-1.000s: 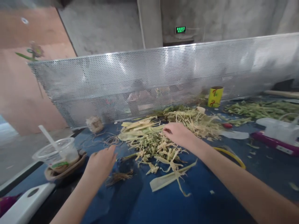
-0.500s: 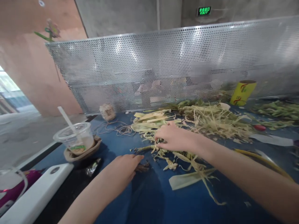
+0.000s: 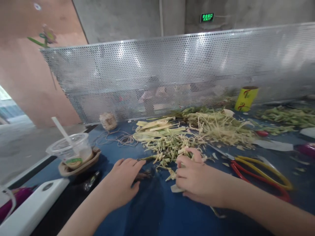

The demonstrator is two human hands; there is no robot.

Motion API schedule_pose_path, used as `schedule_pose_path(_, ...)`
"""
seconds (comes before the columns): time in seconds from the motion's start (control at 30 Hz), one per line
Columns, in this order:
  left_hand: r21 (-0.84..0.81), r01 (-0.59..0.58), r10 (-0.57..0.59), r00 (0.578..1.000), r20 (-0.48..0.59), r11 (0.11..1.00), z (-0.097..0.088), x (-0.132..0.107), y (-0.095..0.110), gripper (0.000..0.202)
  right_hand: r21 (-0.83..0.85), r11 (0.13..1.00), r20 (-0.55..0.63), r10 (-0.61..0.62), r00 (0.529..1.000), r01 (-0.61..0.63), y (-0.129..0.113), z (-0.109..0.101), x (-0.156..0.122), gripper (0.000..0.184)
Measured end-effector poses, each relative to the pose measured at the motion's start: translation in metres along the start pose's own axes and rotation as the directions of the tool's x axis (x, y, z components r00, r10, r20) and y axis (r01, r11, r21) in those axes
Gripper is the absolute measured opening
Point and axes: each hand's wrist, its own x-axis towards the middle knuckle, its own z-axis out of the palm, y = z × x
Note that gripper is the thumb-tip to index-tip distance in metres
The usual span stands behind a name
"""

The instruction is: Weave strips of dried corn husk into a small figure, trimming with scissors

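Note:
My left hand (image 3: 122, 181) lies flat on the blue table (image 3: 157, 213), fingers stretched out toward a small dark clump of roots (image 3: 145, 175). My right hand (image 3: 194, 178) is curled, fingers closed over pale plant trimmings at the near edge of a heap of cut stems and husk strips (image 3: 169, 144). A wide pale strip (image 3: 175, 188) pokes out from under that hand. Flat pale leaves (image 3: 155, 126) lie at the back of the heap.
Red and yellow-handled shears (image 3: 256, 172) lie to the right. A plastic cup with a straw (image 3: 71, 152) sits on a brown dish at left, beside a white device (image 3: 31, 206). Twine (image 3: 115, 139), a yellow roll (image 3: 246, 98) and a perforated metal screen (image 3: 172, 68) stand behind.
My right hand drew back from the heap toward me and closed on trimmings. The shears came into sight. My left hand stayed by the root clump.

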Motion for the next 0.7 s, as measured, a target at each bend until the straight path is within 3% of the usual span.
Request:
schedule_pose_path(0.1, 0.007, -0.095, 0.095, 0.990, -0.100, 0.995, -0.003, 0.001, 0.004, 0.046, 0.153, 0.987, -0.082, 0.054, 0.995, -0.041, 0.004, -0.009, -0.004, 0.015)
schedule_pose_path(0.17, -0.060, -0.155, 0.144, 0.975, -0.167, 0.986, -0.006, 0.004, 0.009, 0.041, 0.376, 0.919, -0.180, 0.200, 0.963, -0.120, 0.007, -0.021, -0.005, 0.012)
schedule_pose_path(0.23, -0.183, -0.209, 0.172, 0.964, -0.201, 0.961, -0.008, 0.007, 0.016, 0.041, 0.610, 0.776, -0.232, 0.368, 0.900, -0.160, 0.010, -0.032, -0.006, 0.007)
schedule_pose_path(0.3, -0.321, -0.245, 0.183, 0.960, -0.213, 0.915, -0.010, 0.010, 0.025, 0.035, 0.782, 0.606, -0.209, 0.476, 0.854, -0.147, 0.014, -0.039, -0.005, 0.007)
schedule_pose_path(0.4, -0.493, -0.268, 0.169, 0.957, -0.238, 0.828, -0.012, 0.013, 0.039, 0.027, 0.910, 0.402, -0.140, 0.522, 0.841, -0.098, 0.019, -0.042, -0.002, 0.013)
schedule_pose_path(0.5, -0.709, -0.219, 0.033, 0.963, -0.267, 0.670, -0.019, 0.019, 0.056, 0.024, 0.944, 0.328, -0.146, 0.522, 0.840, -0.040, 0.022, -0.048, 0.003, 0.016)
schedule_pose_path(0.57, -0.851, -0.246, -0.014, 0.959, -0.284, 0.463, -0.029, 0.025, 0.067, 0.042, 0.951, 0.311, -0.169, 0.512, 0.842, 0.002, 0.022, -0.055, 0.009, 0.018)
schedule_pose_path(0.6, -0.885, -0.238, -0.033, 0.961, -0.273, 0.401, -0.035, 0.028, 0.072, 0.041, 0.954, 0.299, -0.173, 0.498, 0.850, 0.019, 0.022, -0.059, 0.012, 0.019)
schedule_pose_path(0.7, -0.917, -0.214, -0.133, 0.953, -0.272, 0.336, -0.047, 0.036, 0.079, 0.036, 0.966, 0.255, -0.161, 0.457, 0.874, 0.045, 0.021, -0.065, 0.021, 0.023)
